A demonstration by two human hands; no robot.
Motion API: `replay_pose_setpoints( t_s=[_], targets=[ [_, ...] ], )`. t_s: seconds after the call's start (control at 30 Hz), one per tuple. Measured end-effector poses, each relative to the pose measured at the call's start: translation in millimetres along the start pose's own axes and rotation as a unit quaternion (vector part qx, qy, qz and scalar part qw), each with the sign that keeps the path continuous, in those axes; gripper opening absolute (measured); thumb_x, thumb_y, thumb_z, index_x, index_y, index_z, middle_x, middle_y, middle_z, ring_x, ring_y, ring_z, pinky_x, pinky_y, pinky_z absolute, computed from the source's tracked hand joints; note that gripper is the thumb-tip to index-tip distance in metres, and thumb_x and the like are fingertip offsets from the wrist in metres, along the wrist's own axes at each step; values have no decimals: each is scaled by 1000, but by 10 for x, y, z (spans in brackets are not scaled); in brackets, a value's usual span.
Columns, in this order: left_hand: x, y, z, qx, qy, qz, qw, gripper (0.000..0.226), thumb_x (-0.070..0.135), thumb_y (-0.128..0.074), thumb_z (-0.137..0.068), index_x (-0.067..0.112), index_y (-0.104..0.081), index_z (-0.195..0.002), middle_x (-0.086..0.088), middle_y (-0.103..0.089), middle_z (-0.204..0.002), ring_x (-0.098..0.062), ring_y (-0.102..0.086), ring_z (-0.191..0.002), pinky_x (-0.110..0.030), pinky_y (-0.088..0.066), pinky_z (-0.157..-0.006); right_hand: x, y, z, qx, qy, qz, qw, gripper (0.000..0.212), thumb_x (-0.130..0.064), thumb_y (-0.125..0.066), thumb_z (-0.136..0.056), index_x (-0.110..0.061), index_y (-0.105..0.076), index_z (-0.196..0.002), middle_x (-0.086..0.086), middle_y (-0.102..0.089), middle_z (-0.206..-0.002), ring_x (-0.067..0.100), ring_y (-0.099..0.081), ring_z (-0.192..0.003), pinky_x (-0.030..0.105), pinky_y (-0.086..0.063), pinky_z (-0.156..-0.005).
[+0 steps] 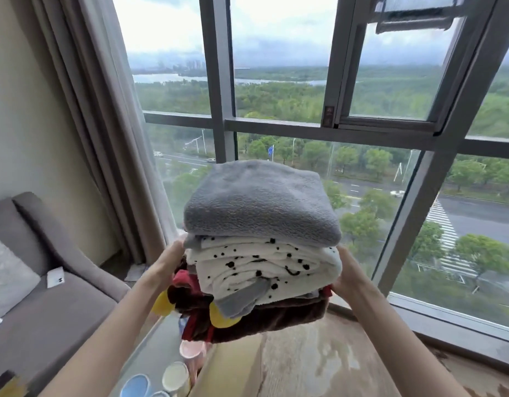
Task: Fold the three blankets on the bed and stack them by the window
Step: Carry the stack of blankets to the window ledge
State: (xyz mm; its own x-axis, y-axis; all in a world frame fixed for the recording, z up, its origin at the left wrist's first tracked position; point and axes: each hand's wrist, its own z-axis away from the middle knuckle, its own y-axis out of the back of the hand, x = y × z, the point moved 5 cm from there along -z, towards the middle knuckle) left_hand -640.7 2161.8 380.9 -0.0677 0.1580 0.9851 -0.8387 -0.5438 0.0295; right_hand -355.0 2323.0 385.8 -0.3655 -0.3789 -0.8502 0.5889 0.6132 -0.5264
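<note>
- We see the stack of three folded blankets held up between two hands in front of the window (276, 126), over a pale wooden ledge (305, 368) that runs along the glass.
- The grey blanket (262, 202) lies on top, folded flat and a little wider than the layers under it.
- The white blanket with black spots (264, 267) sits in the middle, its folds facing us and a grey edge hanging out at the bottom.
- The dark red blanket (276, 318) is at the bottom, with yellow patches, and its left end sags loose below the rest.
- The left hand (167, 260) presses against the left side of the stack at the level of the two lower blankets. Its fingers go in behind the cloth, so we cannot tell whether they are curled or flat.
- The right hand (347, 272) holds the right side at the same height. Its fingers are hidden behind the stack too, and we cannot tell how they lie.
- A beige curtain (98, 110) hangs at the left of the window.
- A grey sofa (64, 299) stands at the left, with a small white card (56, 277) on its seat.
- Below the stack, a pink cup (191, 351), a cream cup (174, 376) and a blue cup (136, 386) stand close together on a glass counter (159, 333).
</note>
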Motion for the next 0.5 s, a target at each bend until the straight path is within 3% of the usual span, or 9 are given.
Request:
replay_pose_setpoints(
  t_s=[0.1,0.23,0.37,0.43,0.5],
  targets=[
    [130,-77,-708,-4,-10,-23,1000,32,56,-64,-58,39,-78,-81,8,-77,-87,-10,-70,-82,-38,-50,-80,-7,293,-800,5,-8,-5,1000,50,-18,-34,-98,-19,-78,-74,1,-73,-74,14,-71,-73,24,-55,-58],
    [170,-135,-1801,49,-20,-16,998,24,43,-59,-71,25,-74,-77,2,-73,-79,-18,-66,-75,-33,-48,-75,-86,641,-1951,-19,-9,42,999,45,-12,-37,-92,-22,-77,-71,-3,-71,-70,10,-70,-71,22,-54,-58],
    [174,-278,-3021,65,-15,-20,998,25,34,-50,-70,20,-70,-78,9,-74,-72,-9,-68,-68,-26,-51,-63,-73,1188,-3137,-16,-40,56,997,48,-12,-34,-93,-26,-78,-78,-4,-74,-77,10,-71,-77,23,-55,-62],
    [140,-333,-3537,67,-9,-15,998,26,33,-50,-71,20,-69,-83,2,-74,-82,-13,-68,-78,-30,-53,-74,-68,1367,-3647,-19,-47,58,997,42,-19,-38,-99,-26,-77,-84,-4,-74,-83,10,-71,-82,25,-56,-66],
    [108,-353,-3926,78,0,-6,997,27,33,-52,-73,21,-67,-92,-2,-71,-93,-19,-64,-90,-39,-47,-87,-68,1429,-4063,-30,-47,67,996,24,-31,-55,-93,-27,-76,-81,-5,-73,-82,10,-70,-82,26,-56,-66]
  ],
)
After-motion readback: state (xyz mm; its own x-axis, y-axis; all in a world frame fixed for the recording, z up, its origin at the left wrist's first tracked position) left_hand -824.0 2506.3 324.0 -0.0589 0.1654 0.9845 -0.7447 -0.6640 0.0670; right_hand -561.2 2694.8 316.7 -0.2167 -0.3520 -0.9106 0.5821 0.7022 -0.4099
